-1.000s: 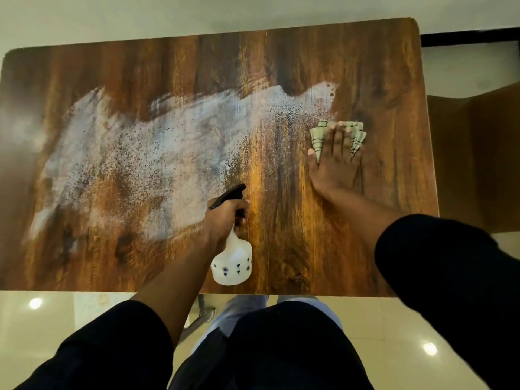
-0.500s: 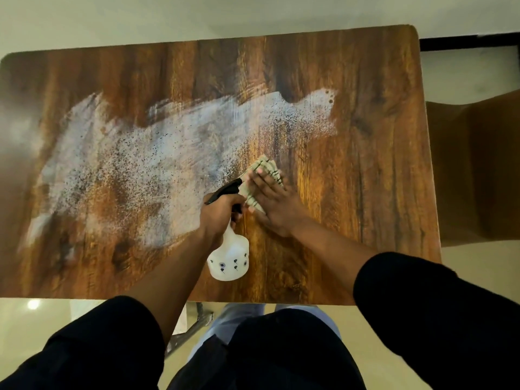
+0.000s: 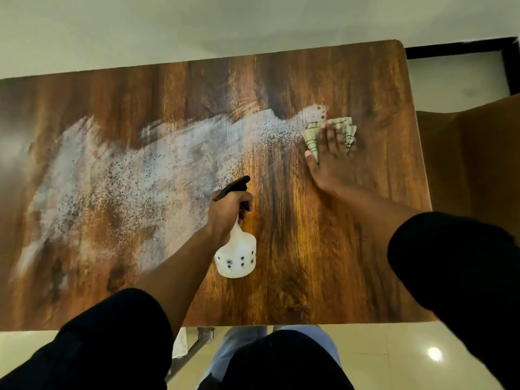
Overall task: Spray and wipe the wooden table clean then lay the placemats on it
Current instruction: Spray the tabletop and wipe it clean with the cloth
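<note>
Wooden table (image 3: 323, 263), brown and glossy with rounded corners, mid-wipe. Right hand (image 3: 332, 159) flat, fingers straight, pressing folded green checked cloth (image 3: 312, 136) near far right edge, at end of whitish spray film (image 3: 126, 175). Left hand (image 3: 228, 212) curled round neck of white plastic spray bottle (image 3: 236, 257) with black trigger, standing near front edge. Right part looks wiped; wet film across middle and left yet to clear. No placemats in sight; laying judged not begun.
</note>
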